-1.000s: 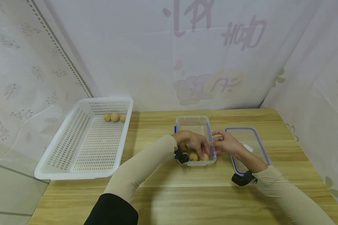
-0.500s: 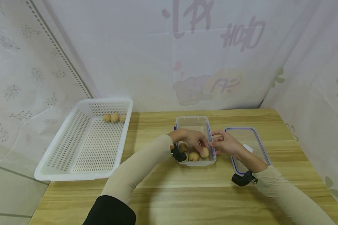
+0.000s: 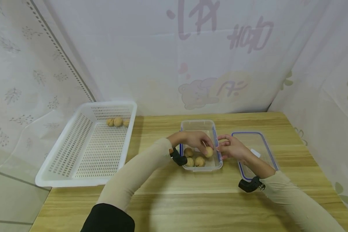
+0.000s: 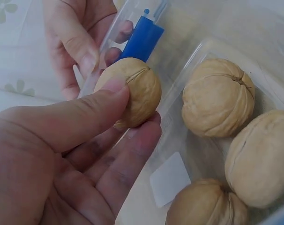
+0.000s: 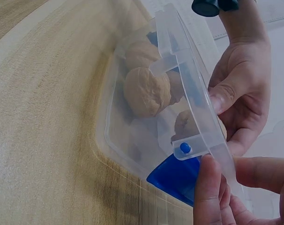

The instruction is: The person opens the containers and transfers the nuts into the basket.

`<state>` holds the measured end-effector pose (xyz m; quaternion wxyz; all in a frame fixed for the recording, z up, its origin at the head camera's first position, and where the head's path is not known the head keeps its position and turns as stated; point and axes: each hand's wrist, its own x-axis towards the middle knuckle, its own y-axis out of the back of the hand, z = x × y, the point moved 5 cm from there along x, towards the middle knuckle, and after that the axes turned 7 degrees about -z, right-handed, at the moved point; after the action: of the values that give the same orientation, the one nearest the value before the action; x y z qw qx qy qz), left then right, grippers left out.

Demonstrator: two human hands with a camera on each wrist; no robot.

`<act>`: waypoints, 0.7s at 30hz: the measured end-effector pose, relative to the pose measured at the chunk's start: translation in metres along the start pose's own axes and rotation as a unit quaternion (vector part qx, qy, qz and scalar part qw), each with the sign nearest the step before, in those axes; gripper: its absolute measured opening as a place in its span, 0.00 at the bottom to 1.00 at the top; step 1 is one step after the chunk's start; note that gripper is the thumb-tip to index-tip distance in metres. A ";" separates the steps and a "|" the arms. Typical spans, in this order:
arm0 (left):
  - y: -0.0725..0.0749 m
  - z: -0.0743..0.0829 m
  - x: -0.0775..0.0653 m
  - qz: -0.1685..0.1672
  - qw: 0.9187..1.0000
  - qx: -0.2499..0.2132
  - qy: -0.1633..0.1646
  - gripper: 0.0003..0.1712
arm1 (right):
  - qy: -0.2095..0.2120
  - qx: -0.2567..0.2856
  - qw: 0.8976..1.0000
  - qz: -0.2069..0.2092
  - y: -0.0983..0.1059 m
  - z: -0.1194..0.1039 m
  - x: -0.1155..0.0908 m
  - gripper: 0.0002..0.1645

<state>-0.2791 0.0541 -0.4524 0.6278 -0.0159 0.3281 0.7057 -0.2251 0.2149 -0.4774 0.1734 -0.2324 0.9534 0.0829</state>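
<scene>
My left hand pinches a walnut between thumb and fingers, inside the right side of a clear plastic food box. Three more walnuts lie on the box floor toward its near end, one of them a pale walnut close to the held one. At the box's right wall, my right hand grips the rim by a blue latch, thumb and fingers on either side. A small white label shows at the box bottom.
The box's clear lid with a blue seal lies on the wooden table, under the right forearm. Left stands a white slotted basket, with walnuts in its far right corner. A printed curtain hangs behind.
My left hand has lifted a walnut from the box's near right corner and drawn it slightly up and left. The right hand has stayed at the rim.
</scene>
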 end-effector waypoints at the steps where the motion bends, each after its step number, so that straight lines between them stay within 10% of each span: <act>1: 0.001 0.000 -0.002 0.004 1.000 0.002 -0.002 0.21 | -0.001 0.000 1.000 0.000 0.000 0.000 0.000 0.34; 21: 0.025 0.006 -0.036 0.121 0.990 -0.073 -0.020 0.21 | -0.004 0.003 1.000 0.001 -0.001 -0.001 0.000 0.35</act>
<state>-0.2913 0.0255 -0.4212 0.5414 -0.0078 0.2620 0.7989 -0.2248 0.2138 -0.4769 0.1775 -0.2304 0.9533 0.0810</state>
